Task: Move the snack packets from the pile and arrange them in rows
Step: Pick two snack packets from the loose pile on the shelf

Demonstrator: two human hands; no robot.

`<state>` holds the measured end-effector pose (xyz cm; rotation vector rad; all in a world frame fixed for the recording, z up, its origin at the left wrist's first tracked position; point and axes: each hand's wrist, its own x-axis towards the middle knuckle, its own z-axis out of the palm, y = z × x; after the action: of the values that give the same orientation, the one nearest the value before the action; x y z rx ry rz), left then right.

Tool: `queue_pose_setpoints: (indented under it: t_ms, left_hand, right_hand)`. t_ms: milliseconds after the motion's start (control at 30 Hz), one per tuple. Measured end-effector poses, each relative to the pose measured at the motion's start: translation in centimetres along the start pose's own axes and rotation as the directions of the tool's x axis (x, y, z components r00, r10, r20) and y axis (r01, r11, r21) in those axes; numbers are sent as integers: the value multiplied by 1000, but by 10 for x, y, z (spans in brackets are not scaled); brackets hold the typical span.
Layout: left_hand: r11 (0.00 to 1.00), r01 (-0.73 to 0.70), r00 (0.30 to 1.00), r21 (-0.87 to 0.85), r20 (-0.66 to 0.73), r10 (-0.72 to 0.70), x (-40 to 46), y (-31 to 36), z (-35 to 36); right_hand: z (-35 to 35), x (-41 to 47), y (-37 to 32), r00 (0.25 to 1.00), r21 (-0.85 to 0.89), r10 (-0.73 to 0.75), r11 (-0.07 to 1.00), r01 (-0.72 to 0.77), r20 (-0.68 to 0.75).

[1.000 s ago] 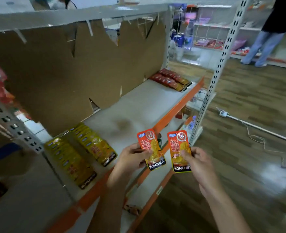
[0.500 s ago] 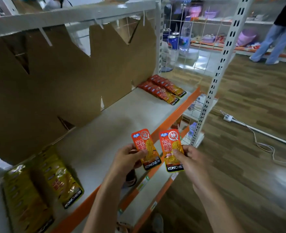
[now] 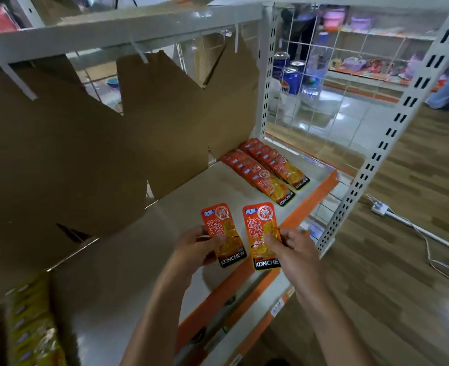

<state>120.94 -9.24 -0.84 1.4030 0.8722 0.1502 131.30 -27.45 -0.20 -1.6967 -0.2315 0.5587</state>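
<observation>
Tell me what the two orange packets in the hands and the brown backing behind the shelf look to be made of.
Orange snack packet held by the left hand and orange snack packet held by the right hand: apparently glossy plastic film, judging by the sheen, printed graphics and flat sealed edges. Brown backing sheet: likely matte cardboard, given its dull surface and ragged torn edges. Left hand and right hand each pinch one packet.

Two orange KONCHEW snack packets, the left packet and the right packet, are held upright side by side above the shelf; two overlapping rows of matching packets lie at its far right end.
</observation>
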Motion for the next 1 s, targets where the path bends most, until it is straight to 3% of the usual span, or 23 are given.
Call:
queue_pose_setpoints:
  t_ms: [233, 500, 700, 1000]
  left_hand:
    - [998, 24, 985, -56, -171, -34, 27, 13, 4]
    - [982, 35, 921, -184, -375, -103, 54, 27, 21]
    - [966, 41, 868, -254, -470, -160, 64, 29, 35]
    - [958, -3, 810, -285, -563, -165, 76, 40, 37]
  right_hand:
    - [6, 59, -7, 993, -54, -1, 999, 7, 116]
    - [2, 123, -26, 938, -153, 34, 988, 21, 345]
    - [5, 156, -35, 901, -177, 30, 983, 53, 433]
    - [26, 193, -48, 867, -325, -48, 915, 237, 496]
